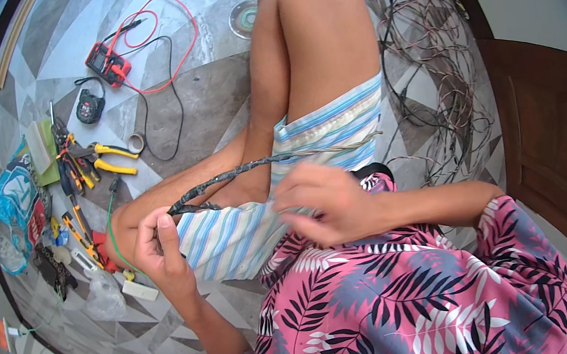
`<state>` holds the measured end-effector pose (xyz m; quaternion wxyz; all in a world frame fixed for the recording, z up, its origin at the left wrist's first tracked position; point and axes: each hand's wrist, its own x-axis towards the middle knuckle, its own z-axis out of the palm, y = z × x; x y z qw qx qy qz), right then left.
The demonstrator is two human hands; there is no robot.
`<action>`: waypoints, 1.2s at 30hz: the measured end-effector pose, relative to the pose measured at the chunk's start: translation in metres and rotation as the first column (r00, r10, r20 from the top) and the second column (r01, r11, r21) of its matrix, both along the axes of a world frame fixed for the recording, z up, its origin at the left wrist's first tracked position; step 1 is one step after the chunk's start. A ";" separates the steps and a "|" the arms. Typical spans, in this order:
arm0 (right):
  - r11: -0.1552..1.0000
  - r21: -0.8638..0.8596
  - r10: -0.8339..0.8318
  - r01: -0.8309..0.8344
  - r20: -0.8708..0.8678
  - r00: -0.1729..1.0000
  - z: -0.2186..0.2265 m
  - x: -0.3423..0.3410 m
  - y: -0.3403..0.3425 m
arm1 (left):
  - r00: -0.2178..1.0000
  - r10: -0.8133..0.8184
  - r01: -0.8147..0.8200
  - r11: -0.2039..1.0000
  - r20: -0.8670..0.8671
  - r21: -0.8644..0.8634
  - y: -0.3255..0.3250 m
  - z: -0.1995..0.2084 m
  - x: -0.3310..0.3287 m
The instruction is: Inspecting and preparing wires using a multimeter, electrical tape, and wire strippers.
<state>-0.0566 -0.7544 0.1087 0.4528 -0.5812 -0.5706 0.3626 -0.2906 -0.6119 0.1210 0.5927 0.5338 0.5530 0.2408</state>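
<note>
My left hand [162, 250] is closed, with thumb and fingers pinching one end of a dark cable [225, 176] wrapped in black tape. The cable bends in a loop at these fingers, and a short taped end lies just below. From there it runs right across my lap to a thinner, bare-looking twisted stretch [337, 145] over the striped shorts. Just below the cable hovers my right hand [328, 203], slightly blurred. Its fingers are bent and set apart from the thumb, and nothing shows between them.
A tangle of wires [431, 60] lies to the right beside a brown wooden panel [553, 115]. On the tiled floor at left are a red multimeter [109, 62] with leads, a tape measure [89, 105], yellow-handled pliers [112, 158], a tape roll [135, 142] and a blue plastic bag [13, 206].
</note>
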 end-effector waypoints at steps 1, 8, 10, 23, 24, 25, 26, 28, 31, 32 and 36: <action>1.000 0.021 -0.022 0.020 0.107 0.994 0.003 0.015 -0.004 | 0.999 -0.024 0.024 1.000 0.022 -0.007 0.003 0.003 0.002; 0.991 -0.132 0.051 0.029 0.562 0.826 0.005 0.075 -0.008 | 0.998 0.053 -0.054 0.998 0.018 0.044 0.017 0.009 0.004; 0.994 -0.103 0.033 0.034 0.589 0.807 0.008 0.076 -0.005 | 0.998 0.066 -0.067 0.996 0.014 0.066 0.023 0.011 0.004; 0.915 0.403 -0.173 0.000 0.392 0.903 0.039 0.052 0.061 | 0.970 -0.100 0.224 0.721 -0.222 0.655 0.030 0.076 0.070; 0.917 0.400 -0.186 0.008 0.408 0.894 0.044 0.045 0.063 | 0.893 -0.289 0.450 0.593 -0.345 0.668 0.031 0.077 0.084; 0.914 0.406 -0.194 0.001 0.434 0.880 0.046 0.036 0.066 | 0.761 -0.439 0.642 0.410 -0.477 0.648 0.034 0.076 0.094; 0.911 0.413 -0.203 -0.005 0.457 0.866 0.048 0.034 0.066 | 0.758 -0.451 0.643 0.398 -0.470 0.655 0.039 0.069 0.098; 0.915 0.402 -0.209 0.024 0.421 0.883 0.047 0.032 0.068 | 0.633 -0.668 0.761 0.443 -0.391 0.474 0.048 0.052 0.092; 0.929 0.362 -0.222 0.076 0.382 0.897 0.048 0.048 0.060 | 0.771 -0.547 0.633 0.599 -0.326 0.491 0.054 0.045 0.073; 0.937 0.335 -0.233 0.100 0.384 0.894 0.049 0.060 0.051 | 0.815 -0.481 0.580 0.661 -0.324 0.476 0.057 0.043 0.064; 0.951 0.100 -0.304 0.294 0.491 0.816 0.039 0.111 0.018 | 0.875 -0.423 0.484 0.752 -0.235 0.447 0.061 0.038 0.042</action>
